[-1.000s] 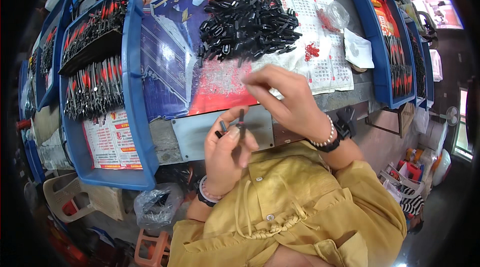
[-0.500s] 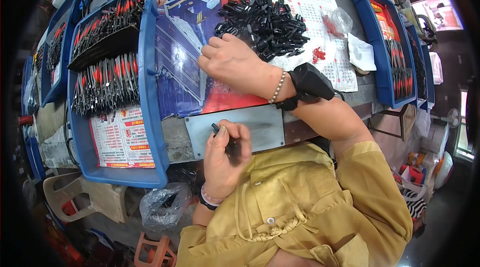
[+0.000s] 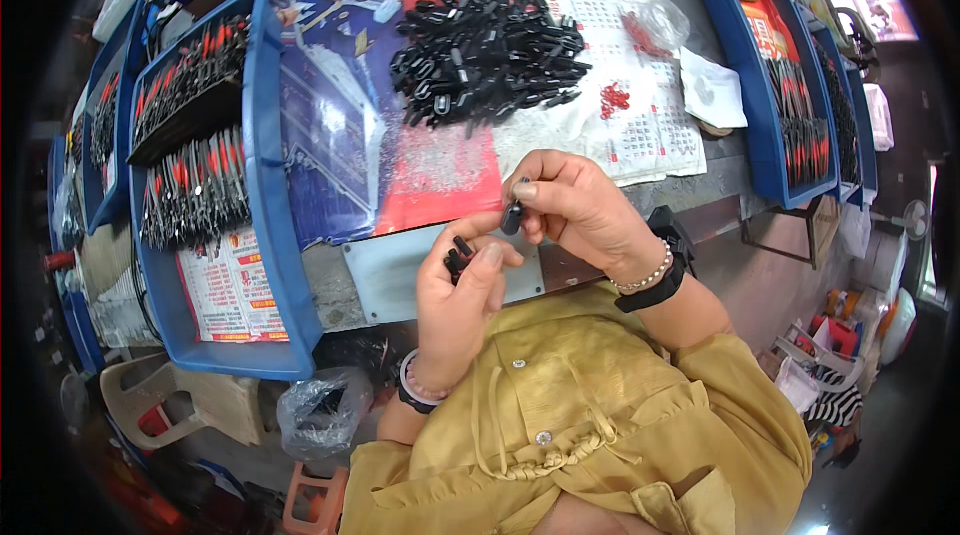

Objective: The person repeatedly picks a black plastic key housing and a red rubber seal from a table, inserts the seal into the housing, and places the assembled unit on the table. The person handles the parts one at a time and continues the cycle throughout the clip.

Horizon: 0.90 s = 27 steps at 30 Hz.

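My right hand [image 3: 578, 210] is pinched on a small, dark, oblong black plastic part [image 3: 513, 218] above the table's front edge. Just left of it and slightly lower, my left hand [image 3: 460, 287] has its fingers curled round black plastic pieces [image 3: 457, 257], whose ends stick out between thumb and fingers. The fingertips of the two hands almost meet; whether they touch I cannot tell. Beyond them lies a heap of similar black parts [image 3: 485, 55] on the printed sheets. A little cluster of tiny red pieces [image 3: 614, 100] sits to the right of the heap.
A metal plate [image 3: 385, 280] is at the table's front edge. On the left, a blue tray [image 3: 290, 265] holds rows of black-and-red tools; another blue tray [image 3: 745, 125] stands on the right. A clear bag [image 3: 662, 23] and a white paper [image 3: 712, 90] lie near it.
My right hand has come back from beside the heap to my left hand, now with a black part in its fingers. My left hand has shifted slightly right and up.
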Each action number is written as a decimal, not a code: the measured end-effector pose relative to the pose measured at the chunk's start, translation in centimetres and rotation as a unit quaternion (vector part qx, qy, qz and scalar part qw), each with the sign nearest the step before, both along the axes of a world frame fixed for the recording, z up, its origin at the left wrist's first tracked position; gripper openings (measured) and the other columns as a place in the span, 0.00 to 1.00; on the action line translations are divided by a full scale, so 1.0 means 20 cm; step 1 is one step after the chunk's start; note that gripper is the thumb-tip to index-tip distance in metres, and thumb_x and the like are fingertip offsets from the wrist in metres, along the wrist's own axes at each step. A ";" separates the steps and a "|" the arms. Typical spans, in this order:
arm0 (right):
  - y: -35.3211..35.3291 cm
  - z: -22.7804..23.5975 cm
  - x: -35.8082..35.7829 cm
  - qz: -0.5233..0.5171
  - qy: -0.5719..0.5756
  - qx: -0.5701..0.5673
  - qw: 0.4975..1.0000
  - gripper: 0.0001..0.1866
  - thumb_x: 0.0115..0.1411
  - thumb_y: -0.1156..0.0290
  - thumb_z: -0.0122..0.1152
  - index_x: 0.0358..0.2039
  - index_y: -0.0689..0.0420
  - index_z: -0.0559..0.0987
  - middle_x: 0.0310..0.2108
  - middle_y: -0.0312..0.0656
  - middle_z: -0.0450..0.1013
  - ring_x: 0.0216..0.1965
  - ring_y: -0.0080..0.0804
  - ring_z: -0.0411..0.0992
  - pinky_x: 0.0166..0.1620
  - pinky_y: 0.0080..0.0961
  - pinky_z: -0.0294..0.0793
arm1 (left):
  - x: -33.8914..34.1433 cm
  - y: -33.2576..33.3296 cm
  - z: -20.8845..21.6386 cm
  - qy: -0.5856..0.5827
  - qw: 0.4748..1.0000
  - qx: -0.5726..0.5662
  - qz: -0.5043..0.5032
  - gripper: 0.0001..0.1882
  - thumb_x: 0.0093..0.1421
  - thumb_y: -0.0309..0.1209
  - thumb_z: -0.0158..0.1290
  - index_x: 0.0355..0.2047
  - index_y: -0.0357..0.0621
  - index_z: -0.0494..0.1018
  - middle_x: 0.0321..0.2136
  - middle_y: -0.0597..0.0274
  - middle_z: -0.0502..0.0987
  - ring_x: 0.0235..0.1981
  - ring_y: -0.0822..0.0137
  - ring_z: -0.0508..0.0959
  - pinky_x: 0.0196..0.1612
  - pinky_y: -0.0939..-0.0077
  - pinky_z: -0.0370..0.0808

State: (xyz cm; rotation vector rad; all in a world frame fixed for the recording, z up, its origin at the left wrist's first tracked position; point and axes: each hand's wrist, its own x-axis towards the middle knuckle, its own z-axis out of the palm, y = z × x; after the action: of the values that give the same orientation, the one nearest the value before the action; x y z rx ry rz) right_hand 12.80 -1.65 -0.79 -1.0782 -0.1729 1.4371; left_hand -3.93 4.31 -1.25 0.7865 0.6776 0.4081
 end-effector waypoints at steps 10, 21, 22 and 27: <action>-0.19 -0.01 0.07 0.008 -0.080 0.052 0.995 0.05 0.59 0.74 0.60 0.31 0.62 0.73 0.25 0.33 0.71 0.25 0.17 0.68 0.28 0.15 0.67 | 0.17 -0.11 0.02 0.066 0.994 0.068 -0.048 0.12 0.64 0.29 0.48 0.44 0.34 0.69 0.29 0.58 0.75 0.17 0.82 0.63 0.19 0.89 0.58; -0.27 -0.13 0.45 -0.057 -0.697 -0.043 0.713 0.06 0.54 0.75 0.57 0.34 0.59 0.77 0.29 0.46 0.70 0.29 0.44 0.72 0.33 0.35 0.71 | 0.19 -0.11 0.02 0.037 0.996 -0.023 -0.076 0.10 0.63 0.29 0.50 0.41 0.35 0.71 0.27 0.59 0.77 0.15 0.83 0.61 0.18 0.89 0.56; -0.25 -0.15 0.46 -0.055 -0.719 -0.031 0.692 0.06 0.54 0.75 0.56 0.34 0.59 0.76 0.30 0.46 0.70 0.29 0.45 0.71 0.33 0.36 0.71 | 0.19 -0.11 0.02 0.035 0.996 -0.026 -0.079 0.10 0.63 0.29 0.50 0.41 0.35 0.71 0.26 0.59 0.77 0.15 0.83 0.61 0.18 0.89 0.56; -0.23 -0.18 0.45 0.020 -0.757 -0.062 0.650 0.07 0.54 0.77 0.56 0.35 0.59 0.76 0.31 0.47 0.70 0.30 0.46 0.71 0.35 0.36 0.70 | 0.17 -0.09 0.02 0.033 0.996 -0.033 -0.081 0.12 0.62 0.31 0.51 0.42 0.34 0.70 0.27 0.57 0.76 0.15 0.81 0.62 0.18 0.88 0.57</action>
State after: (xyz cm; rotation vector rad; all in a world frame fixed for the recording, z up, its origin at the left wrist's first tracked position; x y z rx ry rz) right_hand 21.78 -6.17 -4.44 -2.1584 -1.2956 0.1810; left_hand -0.57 2.47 -0.79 0.7893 0.6803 0.2127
